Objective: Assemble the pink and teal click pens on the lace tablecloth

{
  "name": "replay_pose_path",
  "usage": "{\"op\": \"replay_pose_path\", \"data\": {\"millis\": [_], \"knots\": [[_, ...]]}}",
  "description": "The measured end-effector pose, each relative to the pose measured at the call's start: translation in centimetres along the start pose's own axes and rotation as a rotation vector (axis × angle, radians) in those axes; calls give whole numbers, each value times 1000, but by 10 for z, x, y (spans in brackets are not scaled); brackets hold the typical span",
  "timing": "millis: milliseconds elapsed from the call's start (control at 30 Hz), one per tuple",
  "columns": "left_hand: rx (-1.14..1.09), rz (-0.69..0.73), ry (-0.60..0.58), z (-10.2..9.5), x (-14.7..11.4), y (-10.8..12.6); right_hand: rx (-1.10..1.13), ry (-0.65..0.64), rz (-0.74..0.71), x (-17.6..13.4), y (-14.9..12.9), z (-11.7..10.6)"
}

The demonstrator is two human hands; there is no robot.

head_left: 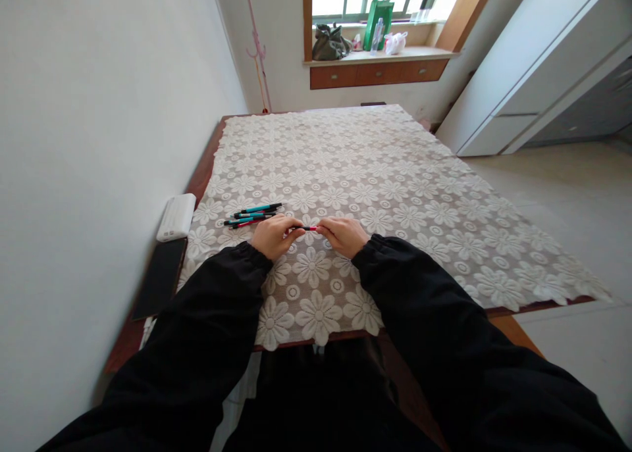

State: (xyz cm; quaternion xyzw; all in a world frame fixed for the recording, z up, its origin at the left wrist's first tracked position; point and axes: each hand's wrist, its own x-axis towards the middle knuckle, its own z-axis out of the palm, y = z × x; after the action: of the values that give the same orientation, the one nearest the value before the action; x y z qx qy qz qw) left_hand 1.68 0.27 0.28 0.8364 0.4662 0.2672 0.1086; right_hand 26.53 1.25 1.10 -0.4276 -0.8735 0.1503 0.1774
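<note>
Between my two hands a slim red and black pen (310,228) lies level, just above the lace tablecloth (316,268). My left hand (275,236) is closed round its black end. At the red end, the fingers of my right hand (344,235) pinch it; both tips of the pen are hidden in my fingers. Just beyond and left of my left hand lies a loose pile of several pens (253,214), teal and black, with some red showing among them.
Along the table's left edge, by the wall, are a white box-like device (176,216) and a flat black object (160,277). A windowsill (380,56) at the back holds a green bag (378,21), a dark bag (330,42) and a clear bottle (377,36). A white cabinet (533,64) stands at the right.
</note>
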Motion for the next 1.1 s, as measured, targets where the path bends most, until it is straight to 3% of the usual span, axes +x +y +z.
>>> {"op": "replay_pose_path", "data": {"millis": [100, 300, 567, 733, 933, 1100], "knots": [[-12, -2, 37, 0, 0, 0, -1, -1, 7, 0, 0, -1], [-14, -62, -34, -2, -1, 2, -4, 14, 8, 1, 0, 0], [-34, 24, 3, 2, -1, -4, -89, -53, 25, 0, -2, -4], [-24, 8, 55, -1, -1, 0, -48, -3, 38, 0, -3, -3], [-43, -92, 6, -5, -1, 3, 27, 84, -17, 1, 2, 2], [-17, -30, -15, -3, -1, 0, 31, 71, -50, 1, 4, 2]]}}
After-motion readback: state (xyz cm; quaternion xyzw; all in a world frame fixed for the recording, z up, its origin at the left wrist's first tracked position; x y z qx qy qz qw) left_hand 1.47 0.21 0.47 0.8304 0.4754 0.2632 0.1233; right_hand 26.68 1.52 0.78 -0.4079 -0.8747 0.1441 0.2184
